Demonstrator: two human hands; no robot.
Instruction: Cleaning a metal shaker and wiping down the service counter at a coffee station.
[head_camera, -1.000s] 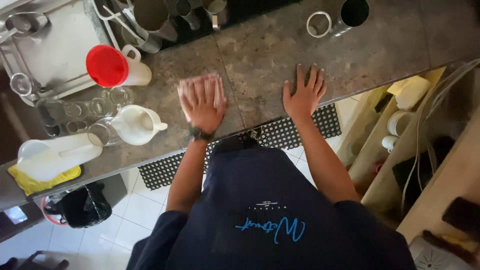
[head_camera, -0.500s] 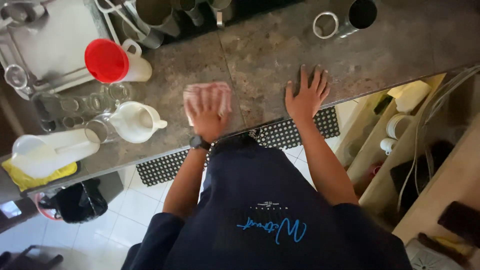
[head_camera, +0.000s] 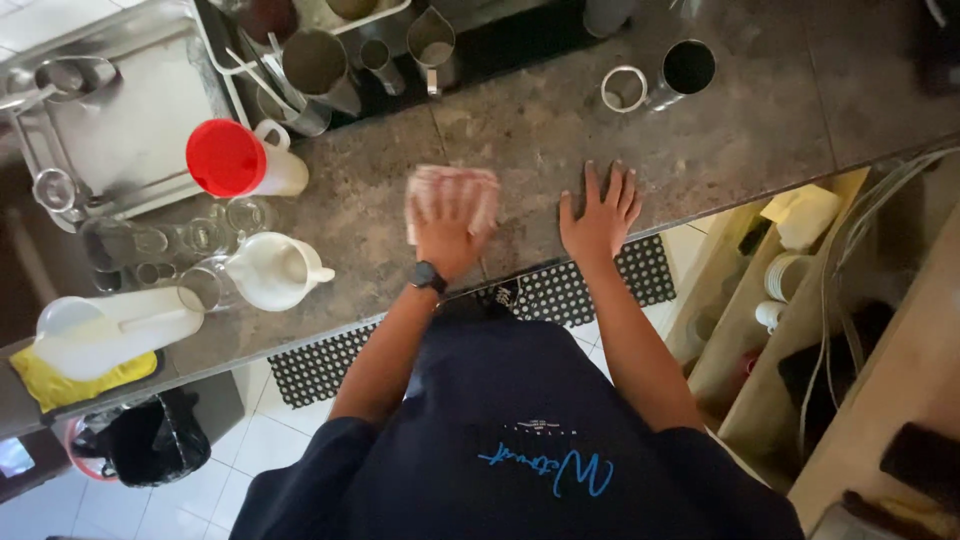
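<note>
Left hand (head_camera: 447, 222) lies flat, fingers spread, pressing down on a pinkish cloth (head_camera: 452, 195) on the stone counter (head_camera: 760, 130). A dark watch (head_camera: 427, 277) sits on that wrist. Right hand (head_camera: 600, 215) is open, palm down on bare counter just to the right of the cloth, grasping nothing.

Places taken from the cloth:
- Left, near: one white ceramic jug (head_camera: 270, 272); its inside looks white, and whether it holds anything I cannot tell.
- Left and up: one white pitcher with a red lid (head_camera: 240, 160), closed, contents hidden.
- Between these two: a cluster of clear glasses (head_camera: 205, 236), count unclear, looking empty.
- Far left: one large translucent plastic jug (head_camera: 110, 330) lying over a yellow rag (head_camera: 70, 375).
- Above and left: several metal pitchers (head_camera: 318, 68); one small one (head_camera: 432, 45) shows pale liquid.
- Up and right: two metal cups; the left one (head_camera: 624, 88) has a light inside, the right one (head_camera: 688, 68) is dark inside.
- Far upper left: one steel tray (head_camera: 120, 110).
- Below: a black rubber floor mat (head_camera: 580, 290).
</note>
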